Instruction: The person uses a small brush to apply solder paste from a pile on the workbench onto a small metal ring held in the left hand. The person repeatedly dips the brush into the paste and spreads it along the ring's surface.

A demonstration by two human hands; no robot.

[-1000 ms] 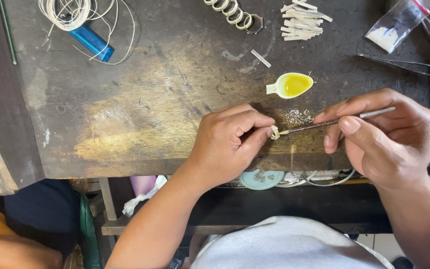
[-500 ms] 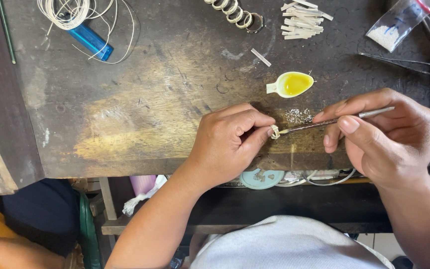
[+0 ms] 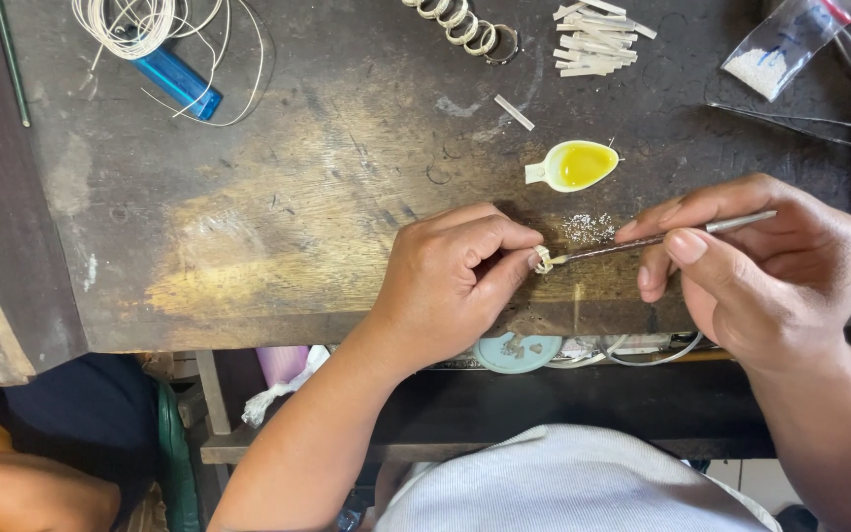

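Observation:
My left hand (image 3: 450, 281) pinches a small pale ring-like piece (image 3: 543, 259) between thumb and forefinger at the front of the worn dark workbench (image 3: 248, 217). My right hand (image 3: 755, 271) grips a thin metal tool (image 3: 657, 238) like a pen; its tip touches the small piece. A patch of fine pale specks (image 3: 588, 229) lies on the bench just behind the tool tip. A small white spoon-shaped dish of yellow liquid (image 3: 575, 165) sits just beyond that.
At the back lie a blue lighter (image 3: 179, 84) under coiled white wire (image 3: 135, 22), a metal spring coil (image 3: 460, 25), a heap of short white strips (image 3: 598, 39), a clear bag of white powder (image 3: 780, 44) and dark tweezers (image 3: 800, 118). A round teal lid (image 3: 516, 352) sits below the bench edge.

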